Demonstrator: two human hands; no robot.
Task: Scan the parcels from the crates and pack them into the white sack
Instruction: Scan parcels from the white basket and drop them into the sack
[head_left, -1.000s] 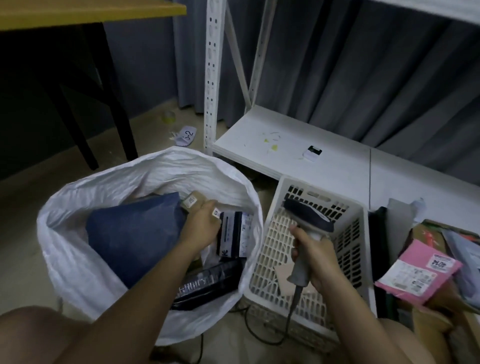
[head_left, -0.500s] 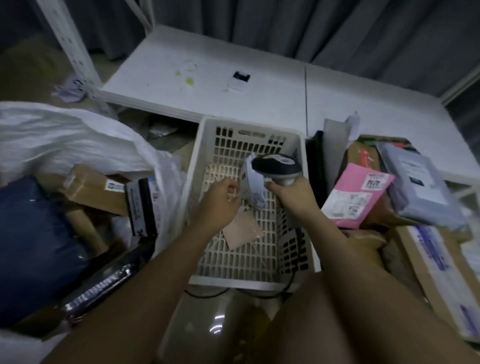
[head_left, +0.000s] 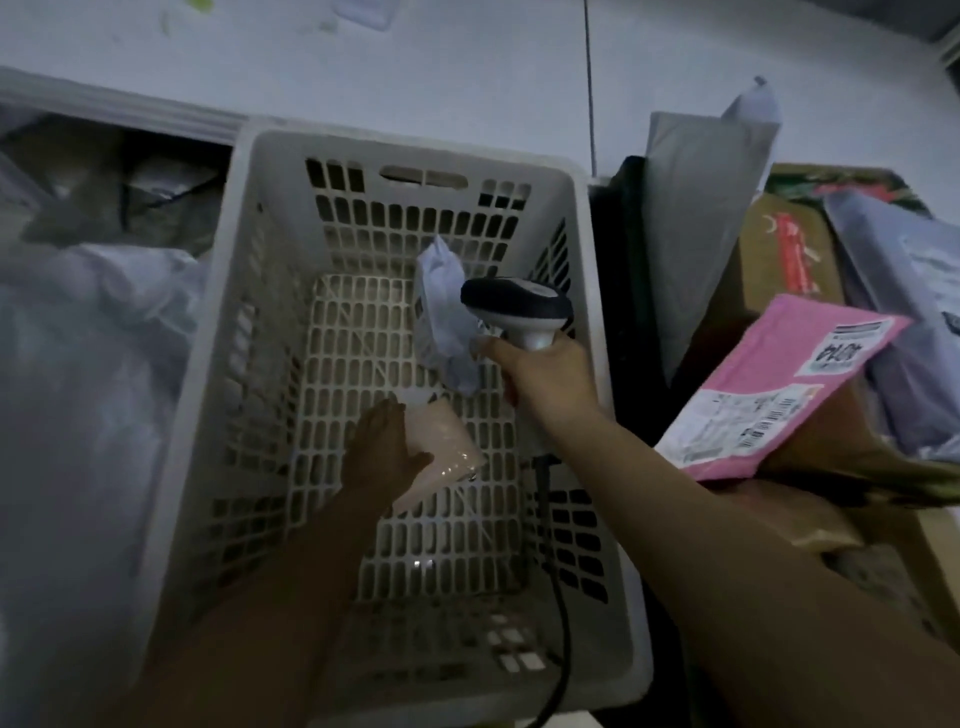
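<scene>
Pink packet (head_left: 441, 457) under left hand (head_left: 387, 457), seemingly.

Perforated plastic crate (head_left: 249, 332), glossy parcel (head_left: 441, 452)

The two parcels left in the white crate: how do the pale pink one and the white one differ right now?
The pale pink parcel lies flat on the floor of the white crate, with the left hand on it; the white parcel stands up crumpled beside the right hand, which grips the scanner. The pink one looks smooth and squarish, the white one wrinkled and narrow. Both are small soft bags.
</scene>
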